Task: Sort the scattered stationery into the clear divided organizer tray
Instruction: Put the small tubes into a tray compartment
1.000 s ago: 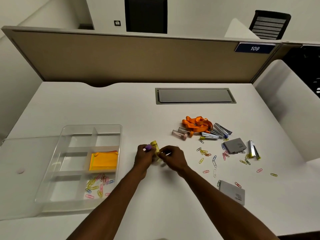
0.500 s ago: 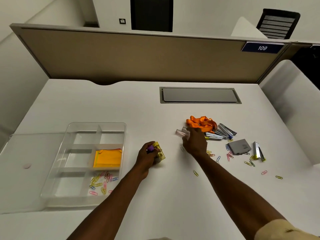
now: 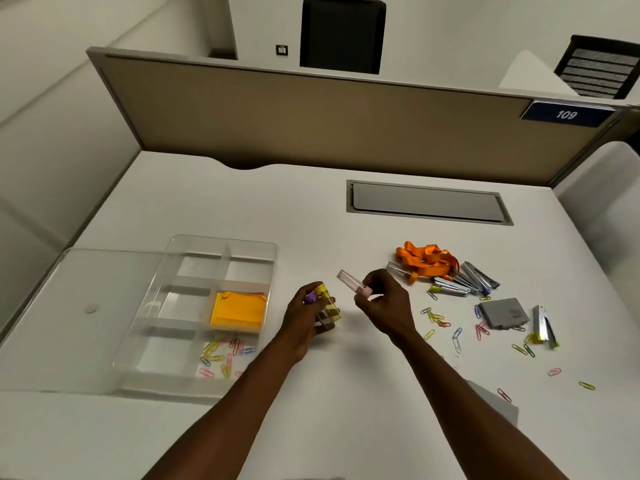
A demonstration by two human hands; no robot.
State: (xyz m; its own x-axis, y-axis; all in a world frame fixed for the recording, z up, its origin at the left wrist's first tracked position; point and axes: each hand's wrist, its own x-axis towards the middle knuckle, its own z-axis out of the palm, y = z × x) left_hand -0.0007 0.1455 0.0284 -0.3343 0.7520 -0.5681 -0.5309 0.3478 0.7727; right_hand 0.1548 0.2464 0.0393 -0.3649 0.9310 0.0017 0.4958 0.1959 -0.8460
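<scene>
While the left hand grips a cluster of small tubes beside the tray, the right hand pinches a pink tube endwise; light, rigid, probably slippery, best held mid-length.

Tan partition behind the desk — plate "109"; grey hatch; black chair.

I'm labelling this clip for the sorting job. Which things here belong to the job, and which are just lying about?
Job:
organizer tray
sticky notes
paper clips
staple strips
pink tube, in right hand
small tubes, in left hand

Lying about:
tray lid
desk hatch
109 sign
</scene>
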